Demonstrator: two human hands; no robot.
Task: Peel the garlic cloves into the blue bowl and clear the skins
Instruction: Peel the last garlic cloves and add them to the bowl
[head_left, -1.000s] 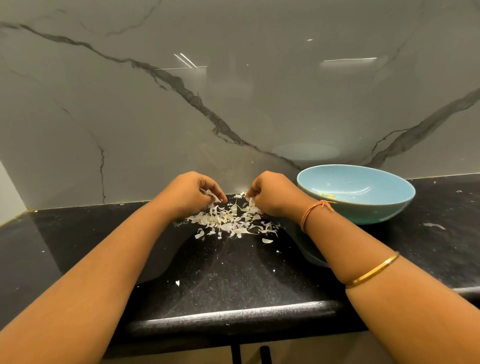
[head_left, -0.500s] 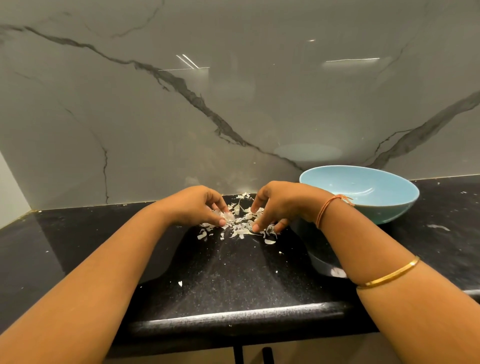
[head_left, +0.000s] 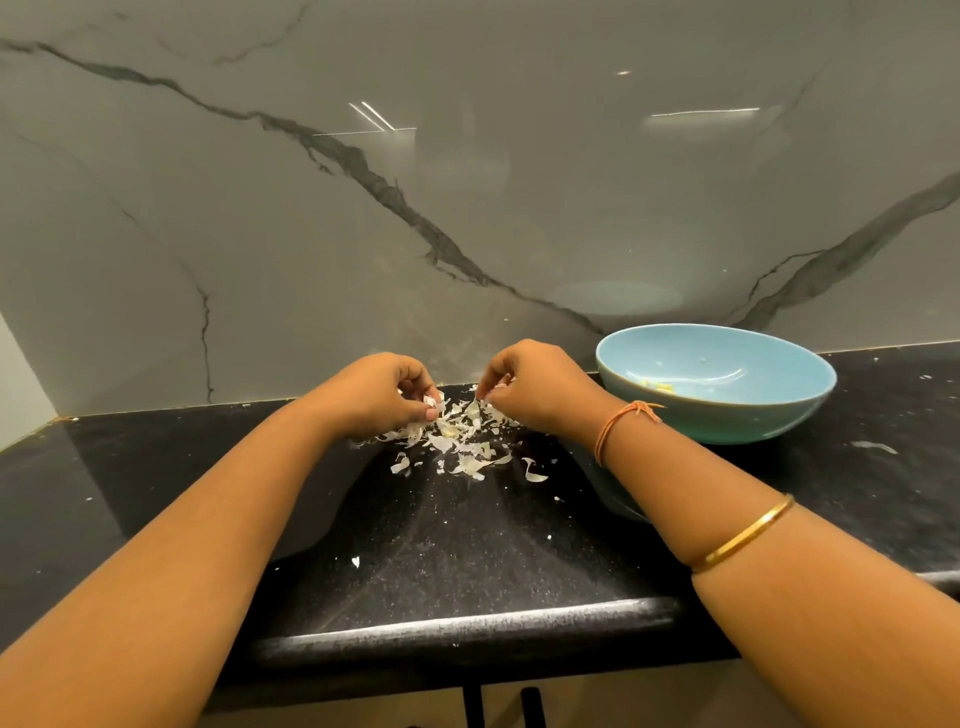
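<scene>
A loose pile of white garlic skins (head_left: 457, 441) lies on the black counter (head_left: 467, 561) in front of the marble wall. My left hand (head_left: 379, 392) sits at the pile's left edge, its curled fingers and thumb pinching some skins. At the pile's right edge my right hand (head_left: 530, 387) has its fingers curled over skins too. To the right stands the blue bowl (head_left: 779, 415), with pale yellow peeled garlic (head_left: 660, 386) low inside it, partly hidden by the rim.
Stray skin flakes (head_left: 356, 561) lie nearer the counter's front edge, and another (head_left: 875, 446) lies right of the bowl. The glossy marble backsplash (head_left: 467, 208) rises directly behind the pile. The counter's rounded front lip (head_left: 467, 623) runs across the bottom.
Both hands pulled the skins toward the middle half a second ago, then drew back toward the wall. The pile is now more bunched between them.
</scene>
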